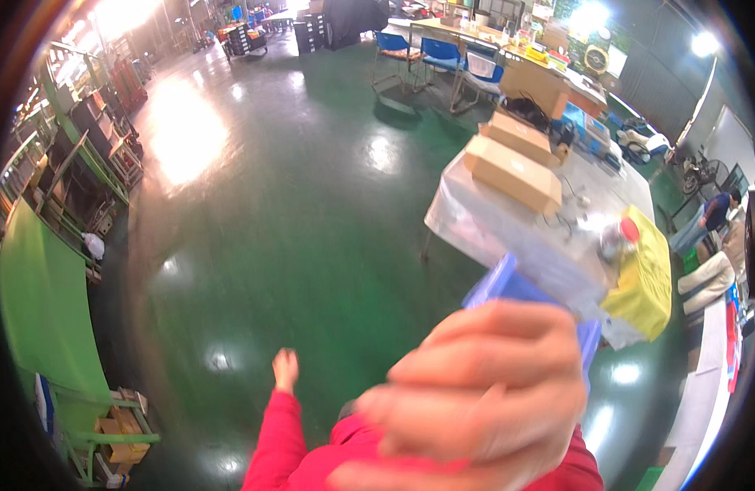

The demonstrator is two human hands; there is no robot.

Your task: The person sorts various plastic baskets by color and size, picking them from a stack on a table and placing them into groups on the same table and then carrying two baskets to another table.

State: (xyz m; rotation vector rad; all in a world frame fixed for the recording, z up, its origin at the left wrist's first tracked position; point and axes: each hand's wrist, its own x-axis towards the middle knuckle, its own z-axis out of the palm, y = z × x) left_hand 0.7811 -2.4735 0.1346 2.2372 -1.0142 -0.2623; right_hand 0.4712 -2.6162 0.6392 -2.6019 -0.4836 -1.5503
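My right hand (492, 385) is raised very close in front of me, large and smeared by motion. Its fingers look bent, and I cannot make out whether anything is in them. Behind it shows part of a blue plastic thing (508, 282), mostly hidden by the hand. Lower and to the left, my left hand (286, 370) hangs over the green floor (312, 245) at the end of a red sleeve (277, 438). Its fingers point forward, small in view, touching nothing, and no object shows in it.
A table under a pale cover (508, 237) stands at right with cardboard boxes (515, 173), a red-lidded jar (629, 229) and a yellow cloth (643, 274). Blue chairs (439, 54) line a farther table. Green racks (66, 123) stand left. Another person (715, 214) is at far right.
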